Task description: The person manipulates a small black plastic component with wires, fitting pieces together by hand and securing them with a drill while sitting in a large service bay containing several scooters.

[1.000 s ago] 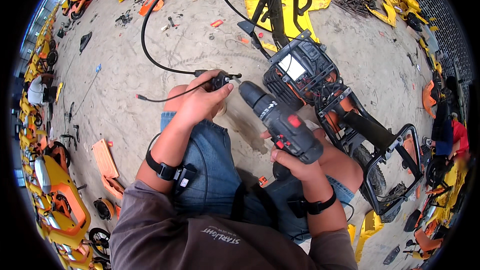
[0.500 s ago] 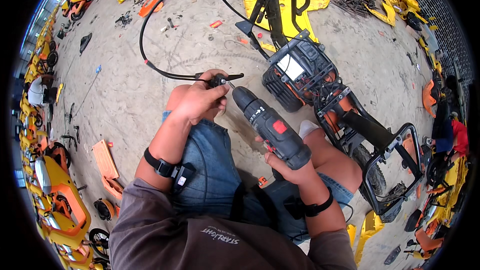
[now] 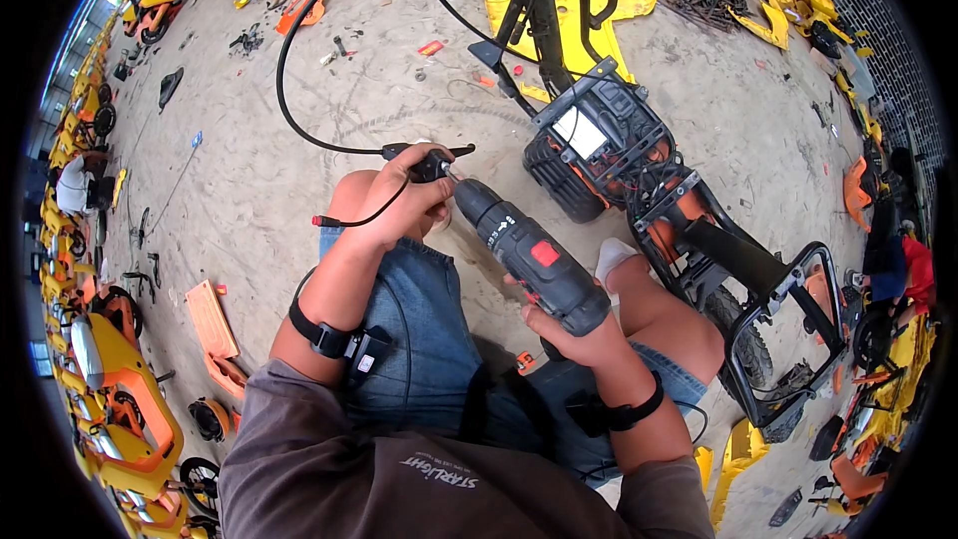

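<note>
I sit on a sandy concrete floor in denim shorts. My left hand (image 3: 399, 202) grips a small black brake-lever part (image 3: 427, 160) with a black cable (image 3: 299, 60) looping away from it. My right hand (image 3: 574, 324) holds a dark grey cordless drill (image 3: 529, 255) with a red switch. The drill's tip is pressed against the lever part at my left fingers. Both wrists wear black bands.
A partly stripped black and orange scooter frame (image 3: 679, 210) lies to my right, its rear wheel (image 3: 743, 339) near my knee. Yellow body panels (image 3: 559, 10) lie ahead. Yellow and orange parts (image 3: 110, 379) line the left edge; an orange plate (image 3: 212, 317) lies by my left leg.
My left hand has risen a little with the lever part. The drill has swung toward it, and its tip now meets the part.
</note>
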